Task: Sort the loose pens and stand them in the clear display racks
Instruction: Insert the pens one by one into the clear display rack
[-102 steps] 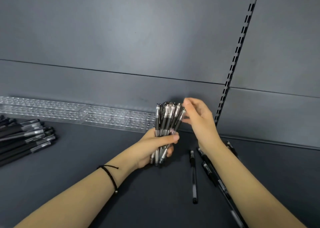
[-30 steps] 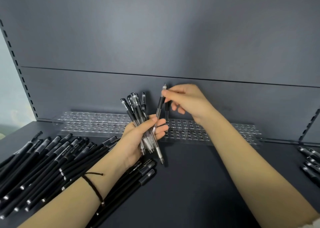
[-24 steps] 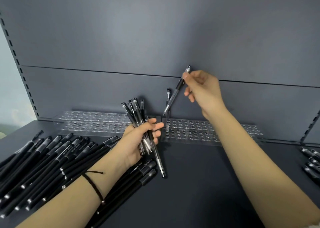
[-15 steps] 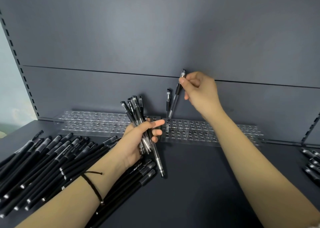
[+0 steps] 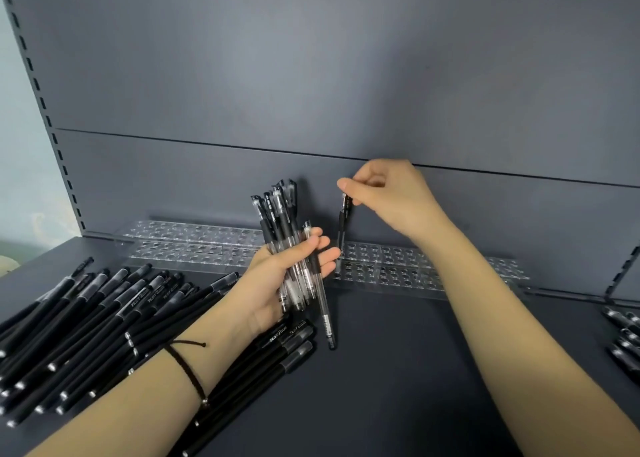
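Observation:
My left hand (image 5: pixel 277 280) grips a bundle of clear-barrelled pens (image 5: pixel 282 234) with black caps, held upright in front of the racks. One pen of the bundle hangs lower, its tip near the shelf. My right hand (image 5: pixel 388 200) pinches the cap end of a single pen (image 5: pixel 343 228) that stands upright with its lower end in a hole at the left end of the right clear rack (image 5: pixel 433 269). A second pen seems to stand right beside it; I cannot tell them apart. The left clear rack (image 5: pixel 187 245) holds no pens.
A large heap of matte black pens (image 5: pixel 104 318) lies on the dark shelf (image 5: pixel 398 370) at the left and under my left wrist. A few more pens (image 5: pixel 623 335) lie at the right edge. The grey back panel rises directly behind the racks.
My right hand drew one pen out of the bundle, lifted it, then lowered it into the right rack. The left hand stayed in place with the bundle.

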A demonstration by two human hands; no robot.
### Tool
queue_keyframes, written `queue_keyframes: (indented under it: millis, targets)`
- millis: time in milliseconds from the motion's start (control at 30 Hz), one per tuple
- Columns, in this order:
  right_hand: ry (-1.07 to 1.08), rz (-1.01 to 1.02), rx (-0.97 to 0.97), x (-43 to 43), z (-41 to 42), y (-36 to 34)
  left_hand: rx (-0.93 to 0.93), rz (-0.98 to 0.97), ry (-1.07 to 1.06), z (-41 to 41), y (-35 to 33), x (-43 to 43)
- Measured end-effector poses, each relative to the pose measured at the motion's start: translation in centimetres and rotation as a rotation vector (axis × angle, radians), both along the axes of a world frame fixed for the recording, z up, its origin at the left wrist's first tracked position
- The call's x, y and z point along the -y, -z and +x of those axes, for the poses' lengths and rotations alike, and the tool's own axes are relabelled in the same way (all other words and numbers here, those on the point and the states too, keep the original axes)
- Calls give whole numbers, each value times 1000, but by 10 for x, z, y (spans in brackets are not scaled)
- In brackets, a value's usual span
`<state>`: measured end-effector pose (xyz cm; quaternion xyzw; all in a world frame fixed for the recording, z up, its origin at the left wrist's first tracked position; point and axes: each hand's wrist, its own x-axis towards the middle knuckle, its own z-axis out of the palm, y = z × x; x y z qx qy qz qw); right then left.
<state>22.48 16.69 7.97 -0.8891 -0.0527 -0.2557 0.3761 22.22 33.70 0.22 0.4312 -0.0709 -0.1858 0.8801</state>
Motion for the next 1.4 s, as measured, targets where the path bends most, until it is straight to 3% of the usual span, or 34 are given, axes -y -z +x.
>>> queue_keyframes:
  millis: [167,367,500,633,800,1033,1167,1400]
  targets:
    - [-238,-148,-282,-19,-15,-4,138,88,12,-4,-2,-1]
    - [-249,-48,-358,-18,-14,-1,176,100,10,-5,-1,1]
    - [-182,264,-252,-9,-7,-1,80,67,11,-4,-2,3]
    - [-31,419,80,8,0,-9,11,102,-67,3,5,2]
    - [90,227,291,28,4,-14,57,245,-136,8,12,1]
    - [76,42,244,20,13,2,99,317,-102,7,10,2]
    - [19,-84,82,11,13,10,89,303,-96,6,10,2]
    - [88,-122,29,5,8,10,92,246,-36,2,6,2]
